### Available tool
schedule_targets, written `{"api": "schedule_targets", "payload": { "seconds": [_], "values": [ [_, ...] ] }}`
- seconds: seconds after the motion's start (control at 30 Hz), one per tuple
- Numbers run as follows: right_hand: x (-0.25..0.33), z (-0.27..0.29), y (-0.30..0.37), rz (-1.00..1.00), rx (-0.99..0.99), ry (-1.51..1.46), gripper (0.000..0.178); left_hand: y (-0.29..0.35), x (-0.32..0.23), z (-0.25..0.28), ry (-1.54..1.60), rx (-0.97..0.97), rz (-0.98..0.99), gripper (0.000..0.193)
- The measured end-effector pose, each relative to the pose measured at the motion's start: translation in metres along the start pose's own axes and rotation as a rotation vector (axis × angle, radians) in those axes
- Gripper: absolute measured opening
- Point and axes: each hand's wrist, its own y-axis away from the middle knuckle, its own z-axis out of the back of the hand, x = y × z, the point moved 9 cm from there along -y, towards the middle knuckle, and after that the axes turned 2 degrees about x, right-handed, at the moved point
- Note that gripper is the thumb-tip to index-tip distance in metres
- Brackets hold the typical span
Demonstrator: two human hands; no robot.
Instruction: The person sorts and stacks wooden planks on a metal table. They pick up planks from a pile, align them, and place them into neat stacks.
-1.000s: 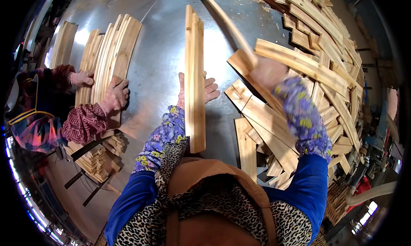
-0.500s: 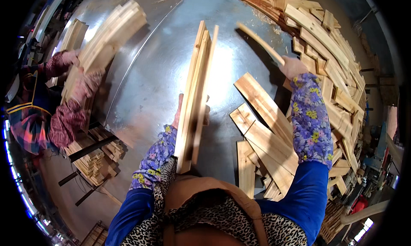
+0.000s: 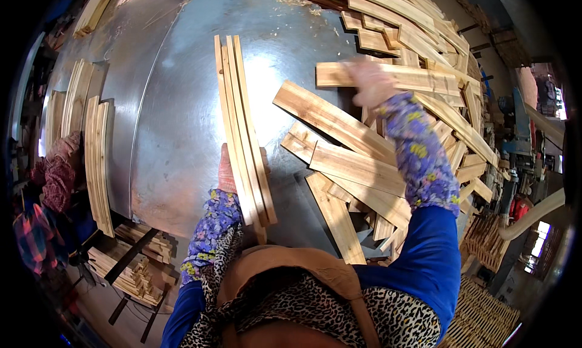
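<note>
My left hand (image 3: 227,169) is closed round a bundle of several narrow wooden boards (image 3: 239,130), standing on edge side by side on the metal table; its fingertips show on the bundle's far side. My right hand (image 3: 371,81), smeared by motion, is over a flat pale board (image 3: 418,78) at the edge of the heap on the right. Whether its fingers grip that board cannot be made out. Between my hands, several loose boards (image 3: 333,118) lie flat and overlap at slants.
A large heap of boards (image 3: 418,21) covers the table's far right. On the left, bundled boards (image 3: 99,166) stand near a co-worker's hand (image 3: 65,147). A seam crosses the metal table (image 3: 176,106). Stacked wood (image 3: 130,275) sits below its left edge.
My right hand has moved left and farther away; the board it held tilted up is no longer raised. The boards in my left hand now sit closer together. The co-worker's raised bundle is down.
</note>
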Motion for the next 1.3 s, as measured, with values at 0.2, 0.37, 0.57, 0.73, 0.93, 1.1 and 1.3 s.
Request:
{"api": "schedule_targets", "payload": {
  "seconds": [0.2,0.37,0.57,0.73,0.93,1.1,1.3],
  "values": [
    [-0.113,-0.018,-0.027,-0.318,0.033,0.17,0.079,0.012,-0.017,-0.005,-0.29,0.021,-0.158,0.078],
    [0.0,-0.014,-0.064,-0.245,0.181,-0.272,0.068,0.006,-0.009,-0.013,-0.225,0.061,-0.109,0.075],
    [0.198,-0.066,0.022,0.004,0.292,-1.394,0.093,-0.001,0.038,-0.037,-0.158,-0.015,-0.075,0.079],
    [0.128,-0.078,0.135,0.099,0.111,-0.827,0.086,0.027,0.01,-0.004,-0.158,0.112,-0.075,0.087],
    [0.003,-0.169,0.282,-0.35,-0.052,-0.19,0.1,0.116,-0.049,-0.04,-0.634,-0.331,-0.139,0.097],
    [0.004,-0.163,0.275,-0.359,-0.021,-0.207,0.099,0.168,-0.095,-0.085,-1.671,-0.568,-0.329,0.113],
    [0.084,-0.138,0.258,-0.331,-0.008,-0.354,0.089,0.18,-0.095,-0.049,-2.536,-1.209,0.09,0.113]
  ]
}}
